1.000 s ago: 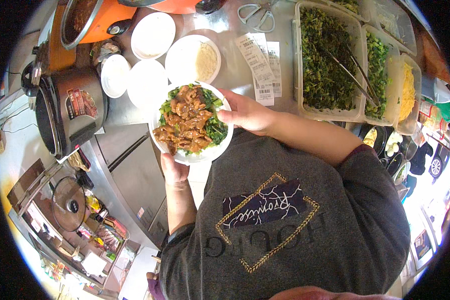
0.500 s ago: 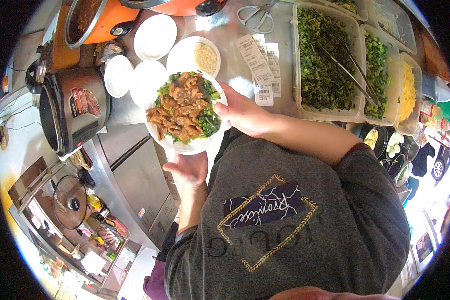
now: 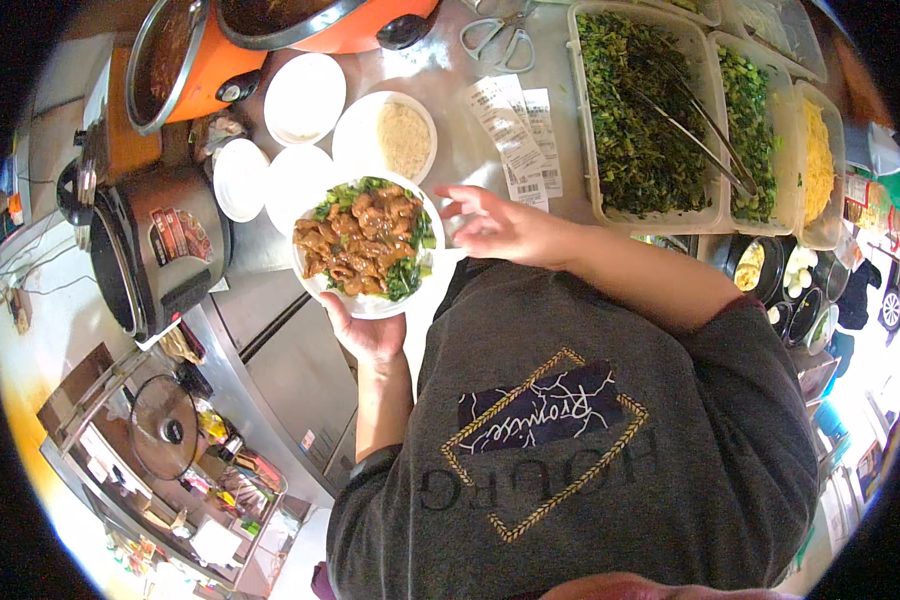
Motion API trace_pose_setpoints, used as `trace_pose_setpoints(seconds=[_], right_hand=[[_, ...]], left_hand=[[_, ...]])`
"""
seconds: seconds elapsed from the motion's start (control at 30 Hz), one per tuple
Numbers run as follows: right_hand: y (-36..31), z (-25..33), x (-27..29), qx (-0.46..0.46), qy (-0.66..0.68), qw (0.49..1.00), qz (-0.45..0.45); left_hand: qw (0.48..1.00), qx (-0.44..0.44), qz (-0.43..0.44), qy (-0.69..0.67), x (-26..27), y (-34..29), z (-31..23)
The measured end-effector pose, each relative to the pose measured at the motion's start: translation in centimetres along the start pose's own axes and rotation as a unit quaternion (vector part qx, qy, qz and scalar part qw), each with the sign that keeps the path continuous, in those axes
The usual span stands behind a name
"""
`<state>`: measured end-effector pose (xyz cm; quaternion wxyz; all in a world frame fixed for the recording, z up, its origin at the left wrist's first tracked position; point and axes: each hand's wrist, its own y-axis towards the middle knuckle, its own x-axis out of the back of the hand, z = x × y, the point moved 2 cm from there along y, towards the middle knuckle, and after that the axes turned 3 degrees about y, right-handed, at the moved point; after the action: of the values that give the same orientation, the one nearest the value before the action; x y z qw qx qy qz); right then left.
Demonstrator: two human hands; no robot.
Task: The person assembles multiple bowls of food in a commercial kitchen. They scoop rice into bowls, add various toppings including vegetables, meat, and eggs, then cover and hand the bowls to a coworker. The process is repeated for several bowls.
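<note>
A round white bowl (image 3: 382,306) is held up in front of my body, tilted slightly into view. Brown saucy meat pieces (image 3: 362,236) top it, with chopped leafy greens (image 3: 406,283) showing around the edges. My left hand (image 3: 372,336) supports the bowl from below, its thumb against the near side. To the right of the rim, my right hand (image 3: 505,228) is held with fingers apart and nothing in them. Just beyond the bowl, on the steel counter, stands a white bowl of rice (image 3: 405,143).
Several white bowls and lids (image 3: 305,98) stand left of the rice. Orange pots (image 3: 185,70) and a dark cooker (image 3: 165,235) line the left. Receipts (image 3: 505,125) and scissors (image 3: 500,42) lie mid-counter. Tongs (image 3: 695,140) rest across the tub of chopped greens (image 3: 640,130) at right.
My right hand has let go of the bowl's rim and moved slightly away to the right. The bowl, on my left hand, sits a little lower in view.
</note>
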<state>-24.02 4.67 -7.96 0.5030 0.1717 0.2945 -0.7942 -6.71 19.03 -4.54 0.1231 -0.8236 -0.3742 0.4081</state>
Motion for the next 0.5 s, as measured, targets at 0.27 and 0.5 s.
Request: trace_pose_setpoints(seconds=[0.27, 0.5], right_hand=[[-11.5, 1.1, 3.6, -0.037, -0.115, 0.981, -0.154], [-23.5, -3.4, 2.8, 0.016, -0.073, 0.892, -0.447]], left_hand=[[0.994, 0.105, -0.007, 0.034, 0.0, 2.7, 0.1], [0.931, 0.177, 0.258, 0.189, -7.4, 4.9, 2.6]])
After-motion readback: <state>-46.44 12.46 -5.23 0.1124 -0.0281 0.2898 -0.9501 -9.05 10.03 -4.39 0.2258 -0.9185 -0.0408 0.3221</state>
